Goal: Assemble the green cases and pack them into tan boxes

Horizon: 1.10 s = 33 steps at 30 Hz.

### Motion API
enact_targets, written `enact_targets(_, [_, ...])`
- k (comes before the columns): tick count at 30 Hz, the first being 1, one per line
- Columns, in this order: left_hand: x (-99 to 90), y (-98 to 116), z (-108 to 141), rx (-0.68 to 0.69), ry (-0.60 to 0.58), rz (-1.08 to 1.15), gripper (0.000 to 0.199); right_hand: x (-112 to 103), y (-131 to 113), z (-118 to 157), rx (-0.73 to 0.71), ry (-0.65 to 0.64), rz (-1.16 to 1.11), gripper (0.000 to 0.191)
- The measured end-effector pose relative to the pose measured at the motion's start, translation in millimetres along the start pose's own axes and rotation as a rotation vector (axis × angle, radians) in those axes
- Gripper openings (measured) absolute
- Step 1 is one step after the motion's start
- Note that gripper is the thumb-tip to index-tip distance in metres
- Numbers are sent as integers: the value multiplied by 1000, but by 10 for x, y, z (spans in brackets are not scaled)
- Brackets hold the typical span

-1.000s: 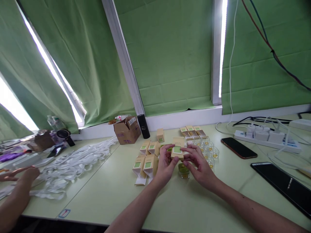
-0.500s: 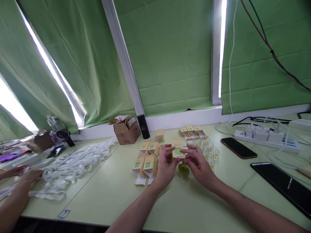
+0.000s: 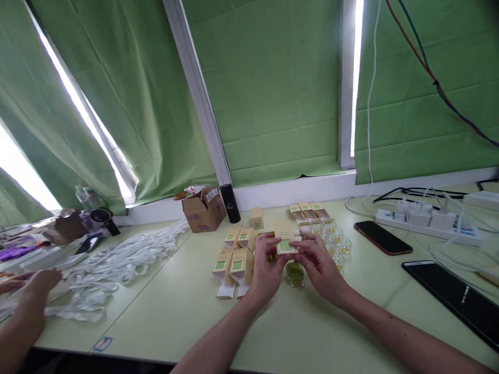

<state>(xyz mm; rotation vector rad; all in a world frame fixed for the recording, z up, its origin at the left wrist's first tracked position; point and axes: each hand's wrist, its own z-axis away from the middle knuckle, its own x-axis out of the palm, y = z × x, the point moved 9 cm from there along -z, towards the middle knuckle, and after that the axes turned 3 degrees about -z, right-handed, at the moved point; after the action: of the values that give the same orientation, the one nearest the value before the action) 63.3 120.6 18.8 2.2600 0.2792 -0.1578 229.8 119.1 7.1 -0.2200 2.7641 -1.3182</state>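
Note:
Between my two hands is a small beige carton (image 3: pixel 286 245) with a green square on its face. My left hand (image 3: pixel 268 259) grips its left side, and my right hand (image 3: pixel 315 259) pinches the right side and lower edge. Just below the carton, a small glass jar (image 3: pixel 295 274) with green contents stands on the table. Several more beige cartons (image 3: pixel 241 264) with open flaps are grouped left of my left hand. Behind my right hand sit several clear glass cups (image 3: pixel 338 239) with yellow bits at the bottom, partly hidden by that hand.
Three cartons (image 3: pixel 309 212) lie at the back, and one upright carton (image 3: pixel 257 217) stands left of them. A cardboard box (image 3: pixel 205 209) and black cylinder (image 3: pixel 230 203) are by the wall. Phone (image 3: pixel 382 238), tablet (image 3: pixel 456 296) and power strip (image 3: pixel 429 223) lie right. A co-worker's hands (image 3: pixel 35 283) handle white ribbons (image 3: pixel 117 265).
My hands and the carton have barely shifted; its upper part tilts slightly. At the left, the co-worker's hands have moved a little to the left.

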Motion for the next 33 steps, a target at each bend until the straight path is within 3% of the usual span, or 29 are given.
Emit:
enact_targets(8, [-26,222,-6,156,-23,-226,41,38,39,-13,78,-59,-10,38])
enact_targets(15, [-63,285,-7,217,-6,-384,50,70,46,21,69,-113,20,54])
enact_targets(19, [-96,263,-39,182,3,-314,42,49,-82,40,-10,-102,81,65])
enact_targets(24, [-87,170,-70,75,-27,-97,38,111,-244,56,-121,-167,96,66])
enact_targets(29, [-82,-5,-61,-42,-3,119,57,170,-328,93,-193,-234,219,65])
enact_targets(33, [-98,-41,-69,-49,29,194,65,207,-374,121,-244,-285,299,62])
